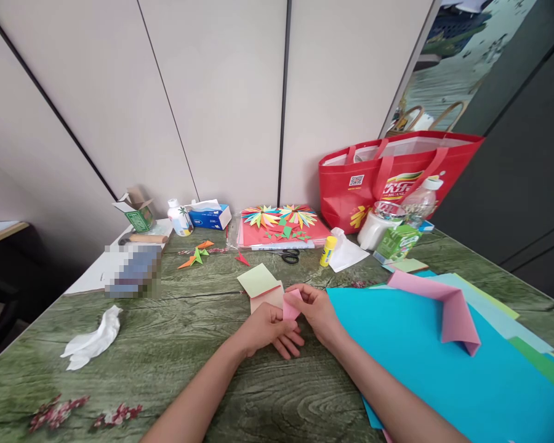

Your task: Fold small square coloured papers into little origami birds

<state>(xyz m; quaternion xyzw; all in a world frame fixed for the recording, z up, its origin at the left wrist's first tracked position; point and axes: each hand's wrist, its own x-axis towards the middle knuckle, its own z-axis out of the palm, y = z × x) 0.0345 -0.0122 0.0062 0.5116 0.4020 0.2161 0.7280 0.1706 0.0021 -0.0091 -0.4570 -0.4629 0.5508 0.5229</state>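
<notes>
A small folded piece of pink paper (290,306) is held up between both hands, just above the table. My left hand (268,330) pinches its lower edge between thumb and fingers. From the right, my right hand (314,307) grips the upper side with thumb and fingertips. Behind the hands lie a pale green paper square (258,280) and a peach paper square (264,300), partly covered by my left hand. To the right, a larger folded pink sheet (457,307) rests on a wide blue sheet (397,344).
Along the back stand a tissue box (210,216), a white bottle (180,218), red paper (284,237) bearing colourful paper fans, black scissors (290,256), a yellow glue stick (327,251) and a red bag (351,197). A crumpled tissue (95,338) lies on the left.
</notes>
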